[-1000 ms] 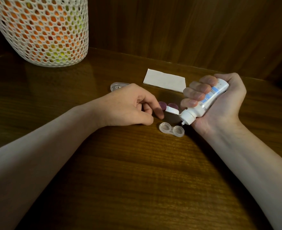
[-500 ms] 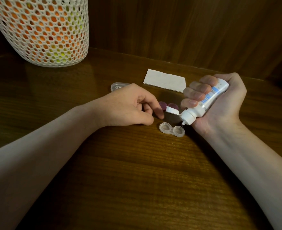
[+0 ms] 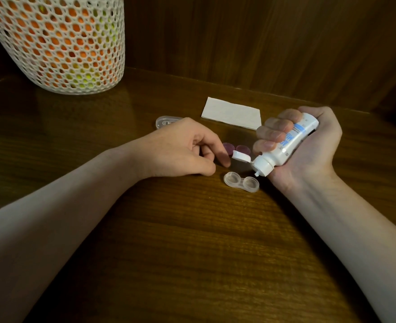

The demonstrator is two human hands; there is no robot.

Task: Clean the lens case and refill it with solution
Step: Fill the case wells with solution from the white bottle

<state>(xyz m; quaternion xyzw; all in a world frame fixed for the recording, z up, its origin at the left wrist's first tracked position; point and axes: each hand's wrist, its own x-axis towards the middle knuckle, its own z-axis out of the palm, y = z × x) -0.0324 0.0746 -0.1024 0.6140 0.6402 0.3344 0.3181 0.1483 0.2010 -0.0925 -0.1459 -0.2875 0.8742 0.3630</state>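
Next to nothing changed across the last second: same tilt on the solution bottle (image 3: 288, 142), same spot for the lens case (image 3: 241, 182), same rest for both hands. Reads as a pause right at the pour, with the refill seemingly about to begin or barely begun; no drop visible at the nozzle, and too dim to judge whether either well holds liquid

Right hand (image 3: 309, 145) wrapped firmly round the bottle, fingers (image 3: 274, 134) curled over its far side, flip cap (image 3: 240, 157) hanging open to the left, nozzle angled down just above the right well of the case. Left hand (image 3: 180, 150) resting on the bench (image 3: 192, 252), loosely curled, gripping nothing, index tip down near the open cap and left of it

Case lying open on the bench, just near of both hands, touched by neither, right well under the nozzle. Two purple lids (image 3: 235, 149) beyond it, partly hidden behind the left fingers and the cap. Folded tissue (image 3: 232, 115) farther back, a clear plastic holder (image 3: 166, 121) far left, a mesh basket (image 3: 59, 43) in the far left corner
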